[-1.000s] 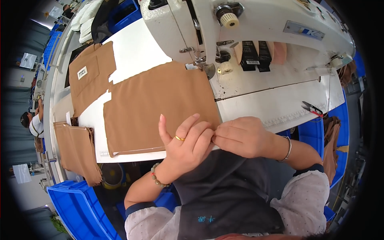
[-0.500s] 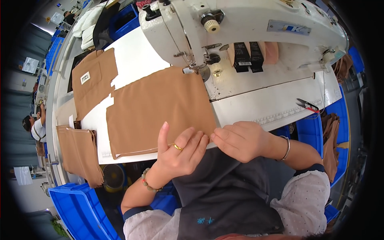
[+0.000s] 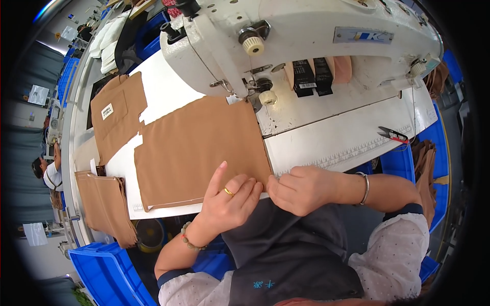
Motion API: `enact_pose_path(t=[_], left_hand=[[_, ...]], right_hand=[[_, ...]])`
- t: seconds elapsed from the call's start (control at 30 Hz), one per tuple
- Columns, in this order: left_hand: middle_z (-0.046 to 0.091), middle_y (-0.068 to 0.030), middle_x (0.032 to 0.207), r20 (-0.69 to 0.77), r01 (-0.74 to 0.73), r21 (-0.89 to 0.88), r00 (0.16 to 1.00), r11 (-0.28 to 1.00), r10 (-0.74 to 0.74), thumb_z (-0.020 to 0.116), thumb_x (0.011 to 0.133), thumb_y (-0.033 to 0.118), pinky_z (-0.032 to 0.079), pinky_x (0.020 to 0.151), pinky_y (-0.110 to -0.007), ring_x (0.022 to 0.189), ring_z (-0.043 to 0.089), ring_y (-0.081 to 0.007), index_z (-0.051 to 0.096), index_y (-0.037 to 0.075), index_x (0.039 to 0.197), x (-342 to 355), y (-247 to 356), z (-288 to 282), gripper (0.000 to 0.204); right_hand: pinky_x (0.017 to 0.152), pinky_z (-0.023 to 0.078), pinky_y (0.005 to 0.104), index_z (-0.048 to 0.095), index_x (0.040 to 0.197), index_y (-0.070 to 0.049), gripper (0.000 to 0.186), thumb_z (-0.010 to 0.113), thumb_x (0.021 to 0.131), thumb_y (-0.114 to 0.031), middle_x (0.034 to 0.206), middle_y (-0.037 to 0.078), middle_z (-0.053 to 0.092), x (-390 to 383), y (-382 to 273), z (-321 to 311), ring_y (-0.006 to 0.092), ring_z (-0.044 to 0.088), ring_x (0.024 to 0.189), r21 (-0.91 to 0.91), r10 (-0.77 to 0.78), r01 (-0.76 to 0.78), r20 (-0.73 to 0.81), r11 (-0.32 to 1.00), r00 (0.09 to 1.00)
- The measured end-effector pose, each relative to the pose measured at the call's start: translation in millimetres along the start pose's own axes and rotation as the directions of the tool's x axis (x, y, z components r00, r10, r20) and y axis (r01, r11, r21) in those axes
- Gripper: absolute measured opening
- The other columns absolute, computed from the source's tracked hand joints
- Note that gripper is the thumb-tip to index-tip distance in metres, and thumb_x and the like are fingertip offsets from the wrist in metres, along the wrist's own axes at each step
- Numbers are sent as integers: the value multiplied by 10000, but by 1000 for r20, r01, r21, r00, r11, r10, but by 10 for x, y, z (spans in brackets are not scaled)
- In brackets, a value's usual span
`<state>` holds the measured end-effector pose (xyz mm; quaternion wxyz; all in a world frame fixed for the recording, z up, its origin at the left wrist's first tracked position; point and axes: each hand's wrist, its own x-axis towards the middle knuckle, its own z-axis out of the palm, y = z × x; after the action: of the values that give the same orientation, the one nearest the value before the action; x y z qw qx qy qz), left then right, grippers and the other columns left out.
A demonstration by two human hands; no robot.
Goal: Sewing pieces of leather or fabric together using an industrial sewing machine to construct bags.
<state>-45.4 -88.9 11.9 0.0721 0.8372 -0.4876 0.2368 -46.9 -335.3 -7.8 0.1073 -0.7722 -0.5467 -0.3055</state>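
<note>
A flat brown fabric panel (image 3: 199,148) lies on the white sewing table, its far right corner under the needle area of a white sewing machine (image 3: 301,30). At its near right corner, my left hand (image 3: 230,199) pinches the edge with curled fingers, one finger sticking up. Close beside it, my right hand (image 3: 301,189) is closed, its fingertips pressed together on the same corner. What lies between the fingertips is hidden. Along the panel's near edge runs a pale stitched line.
Left of the panel lies a brown piece with a pocket and white label (image 3: 113,115). A stack of brown pieces (image 3: 104,204) overhangs the left edge. Red-and-black thread snips (image 3: 393,135) rest at the right, near a printed ruler (image 3: 352,153). Blue bins (image 3: 109,273) stand below the table.
My hands stay at the panel's near right corner, the fingers shifting slightly. The view has moved a little, so table and panel sit lower in the picture.
</note>
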Motion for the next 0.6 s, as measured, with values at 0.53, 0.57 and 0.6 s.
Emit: enact_pose_path(t=[0.53,0.57,0.6], left_hand=[[724,-58,1093,67,9,-305,998,952,12,725,793,111,575,946,-415,1038,689,-237,765,58,951,87,-147,15,172],[727,-60,1097,54,3,-332,998,943,15,727,785,108,584,925,-409,1045,694,-243,764,52,954,86,-149,33,182],[727,-60,1097,55,5,-328,998,945,13,727,785,108,584,925,-409,1045,694,-243,764,52,954,86,-158,49,182]], right_hand=[[454,373,258,550,655,-99,110,633,697,-158,662,4,472,43,49,83,123,495,563,122,44,-43,-2,992,999],[454,373,258,550,655,-99,110,633,697,-158,662,4,472,38,59,66,123,495,563,122,41,-40,-5,992,999],[458,384,258,562,671,-93,100,633,700,-157,669,5,481,34,69,52,123,504,566,122,38,-40,13,992,999]])
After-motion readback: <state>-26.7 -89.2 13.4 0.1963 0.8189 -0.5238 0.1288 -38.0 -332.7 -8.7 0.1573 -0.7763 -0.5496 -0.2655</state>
